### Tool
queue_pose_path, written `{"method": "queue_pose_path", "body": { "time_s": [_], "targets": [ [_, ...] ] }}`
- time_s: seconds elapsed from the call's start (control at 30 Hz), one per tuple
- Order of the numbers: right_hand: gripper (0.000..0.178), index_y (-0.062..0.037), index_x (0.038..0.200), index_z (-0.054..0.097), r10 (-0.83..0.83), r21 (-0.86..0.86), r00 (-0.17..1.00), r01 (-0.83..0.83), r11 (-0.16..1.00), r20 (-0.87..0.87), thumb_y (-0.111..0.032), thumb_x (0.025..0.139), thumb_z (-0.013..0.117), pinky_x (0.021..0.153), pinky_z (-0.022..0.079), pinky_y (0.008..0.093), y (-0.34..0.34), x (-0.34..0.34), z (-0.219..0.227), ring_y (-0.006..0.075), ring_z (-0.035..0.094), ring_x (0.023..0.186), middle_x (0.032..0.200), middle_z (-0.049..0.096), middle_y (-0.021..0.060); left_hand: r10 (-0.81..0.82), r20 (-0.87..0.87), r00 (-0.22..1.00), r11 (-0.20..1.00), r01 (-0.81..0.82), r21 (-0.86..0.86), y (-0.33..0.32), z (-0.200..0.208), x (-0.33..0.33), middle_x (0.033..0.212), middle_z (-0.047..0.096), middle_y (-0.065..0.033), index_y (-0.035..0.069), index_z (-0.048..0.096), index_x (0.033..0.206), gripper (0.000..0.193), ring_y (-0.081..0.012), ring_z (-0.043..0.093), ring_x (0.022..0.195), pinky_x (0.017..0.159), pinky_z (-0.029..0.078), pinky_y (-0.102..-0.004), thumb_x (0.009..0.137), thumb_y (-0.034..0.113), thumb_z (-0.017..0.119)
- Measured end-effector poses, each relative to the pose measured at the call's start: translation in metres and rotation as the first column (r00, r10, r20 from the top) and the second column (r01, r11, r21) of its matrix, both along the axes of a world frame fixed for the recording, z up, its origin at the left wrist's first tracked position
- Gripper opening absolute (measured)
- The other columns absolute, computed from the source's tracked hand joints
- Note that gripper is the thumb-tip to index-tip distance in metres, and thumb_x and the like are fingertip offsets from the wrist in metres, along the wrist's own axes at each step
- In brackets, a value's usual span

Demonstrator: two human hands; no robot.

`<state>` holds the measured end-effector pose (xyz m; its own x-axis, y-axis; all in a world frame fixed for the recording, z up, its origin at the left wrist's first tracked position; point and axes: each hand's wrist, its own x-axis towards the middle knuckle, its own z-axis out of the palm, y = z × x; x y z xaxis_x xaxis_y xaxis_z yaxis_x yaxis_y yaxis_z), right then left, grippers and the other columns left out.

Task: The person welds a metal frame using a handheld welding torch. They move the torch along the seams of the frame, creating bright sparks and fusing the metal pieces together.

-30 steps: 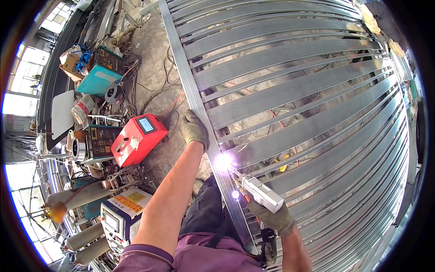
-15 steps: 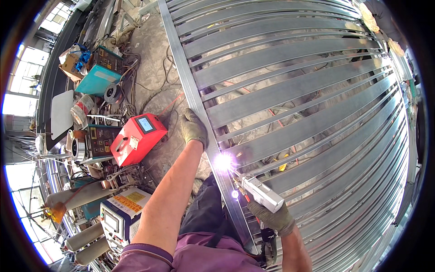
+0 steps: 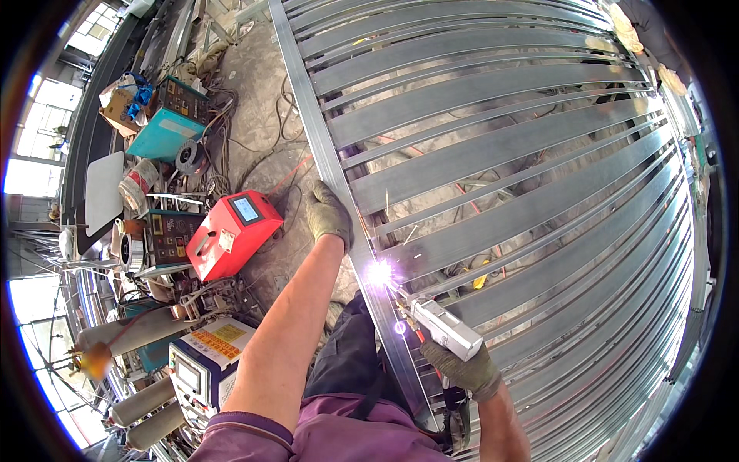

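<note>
My left hand (image 3: 329, 213), in a dirty olive work glove, grips the outer edge of the long side rail of a grey metal frame (image 3: 324, 148). In my right hand (image 3: 464, 371), gloved alike, is a welding torch (image 3: 443, 325) with a pale boxy body and a thin nozzle. A bright white-violet arc burns at the nozzle's tip, where a crossbar meets the side rail just below my left hand. The glare hides the joint itself. Some of my right fingers are hidden beneath the torch.
Left of the frame stand a red machine (image 3: 235, 235) with a small screen, a teal welder (image 3: 168, 127), gas cylinders (image 3: 135, 329) and a white control cabinet (image 3: 208, 354). Cables cross the concrete floor. At the far right, another person's pale gloves (image 3: 626, 29) are by the frame's far side.
Both hands stay nearly in place. The arc still burns at about the same joint, and more sparks fly up and to the right of it.
</note>
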<state>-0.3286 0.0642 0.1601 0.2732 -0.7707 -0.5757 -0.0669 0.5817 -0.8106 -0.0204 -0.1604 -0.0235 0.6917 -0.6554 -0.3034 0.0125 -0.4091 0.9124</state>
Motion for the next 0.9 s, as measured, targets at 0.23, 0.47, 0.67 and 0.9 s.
{"method": "queue_pose_path", "body": {
  "time_s": [0.23, 0.47, 0.67, 0.9],
  "targets": [
    [0.047, -0.0018, 0.133, 0.069, 0.012, -0.023, 1.000, -0.012, 1.000, 0.008, -0.015, 0.091, 0.086, 0.078, 0.059, 0.0268, 0.001, -0.001, 0.001, 0.0079, 0.070, 0.093, 0.108, 0.077, 0.0040, 0.032, 0.065, 0.997, 0.999, -0.031, -0.011, -0.002, -0.002, -0.002, 0.134, 0.068, -0.0266, -0.004, 0.061, 0.137, 0.065, -0.0421, 0.063, 0.126, 0.108, 0.047, -0.0455, 0.112, 0.052, 0.039],
    [0.050, -0.0013, 0.134, 0.068, 0.000, -0.021, 1.000, 0.000, 1.000, 0.005, -0.015, 0.090, 0.087, 0.083, 0.060, 0.0283, 0.002, -0.001, 0.003, 0.0102, 0.072, 0.099, 0.114, 0.077, 0.0057, -0.006, 0.040, 0.999, 1.000, 0.007, -0.015, -0.001, -0.003, 0.001, 0.137, 0.067, -0.0155, 0.003, 0.056, 0.144, 0.055, -0.0293, 0.064, 0.122, 0.107, 0.050, -0.0398, 0.113, 0.047, 0.042],
    [0.051, -0.0012, 0.135, 0.067, 0.020, -0.020, 1.000, -0.020, 1.000, 0.015, -0.015, 0.090, 0.087, 0.086, 0.060, 0.0292, 0.005, -0.003, -0.002, 0.0116, 0.072, 0.103, 0.117, 0.077, 0.0065, -0.013, 0.005, 1.000, 1.000, 0.013, -0.001, -0.001, 0.002, 0.001, 0.138, 0.067, -0.0098, 0.006, 0.054, 0.148, 0.052, -0.0229, 0.065, 0.120, 0.106, 0.051, -0.0367, 0.114, 0.045, 0.043],
    [0.051, -0.0010, 0.136, 0.067, -0.014, 0.036, 0.999, 0.012, 0.999, 0.033, -0.014, 0.091, 0.086, 0.085, 0.060, 0.0285, 0.003, -0.002, 0.003, 0.0108, 0.072, 0.102, 0.117, 0.076, 0.0062, 0.018, 0.043, 0.999, 0.999, -0.020, 0.043, 0.001, 0.035, -0.016, 0.131, 0.070, -0.0243, -0.003, 0.062, 0.136, 0.062, -0.0393, 0.066, 0.122, 0.105, 0.049, -0.0428, 0.112, 0.050, 0.041]
  ]
}}
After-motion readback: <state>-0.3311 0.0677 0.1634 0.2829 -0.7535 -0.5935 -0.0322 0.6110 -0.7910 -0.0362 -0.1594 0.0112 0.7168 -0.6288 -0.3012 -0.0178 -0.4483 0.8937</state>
